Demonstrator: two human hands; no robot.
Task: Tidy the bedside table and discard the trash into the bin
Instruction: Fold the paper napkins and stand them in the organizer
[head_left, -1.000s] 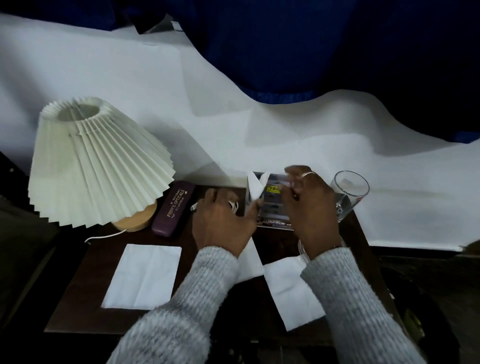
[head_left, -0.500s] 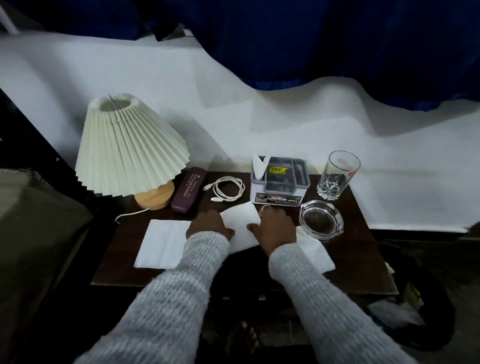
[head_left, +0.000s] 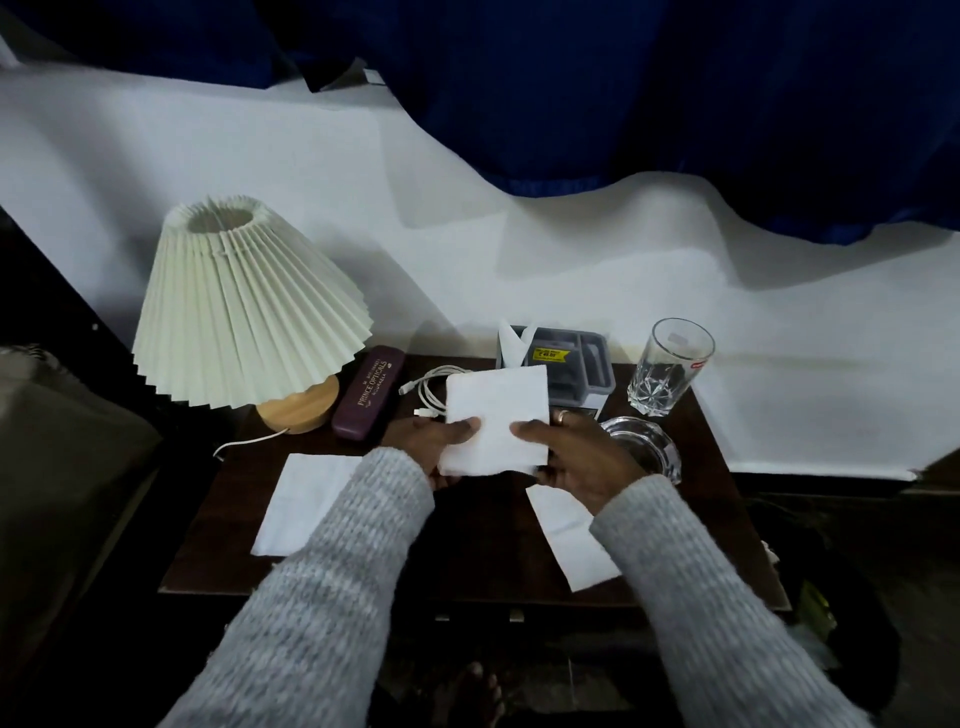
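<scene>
A white paper napkin (head_left: 496, 415) is lifted above the dark wooden bedside table (head_left: 467, 545). My left hand (head_left: 434, 439) pinches its left edge and my right hand (head_left: 576, 452) pinches its right edge, thumbs on top. Two more white napkins lie flat on the table, one at the front left (head_left: 306, 504) and one at the front right (head_left: 576, 540), partly under my right arm. A dark bin (head_left: 836, 613) with some trash shows at the lower right beside the table.
A pleated cream lamp (head_left: 244, 306) stands at the back left, with a maroon glasses case (head_left: 369, 392) and a white cable (head_left: 431, 387) beside it. A grey organiser box (head_left: 576, 369), a drinking glass (head_left: 667, 366) and a glass ashtray (head_left: 644, 447) sit at the back right.
Both hands left the grey organiser box, came down on the middle napkin and have now lifted it off the table.
</scene>
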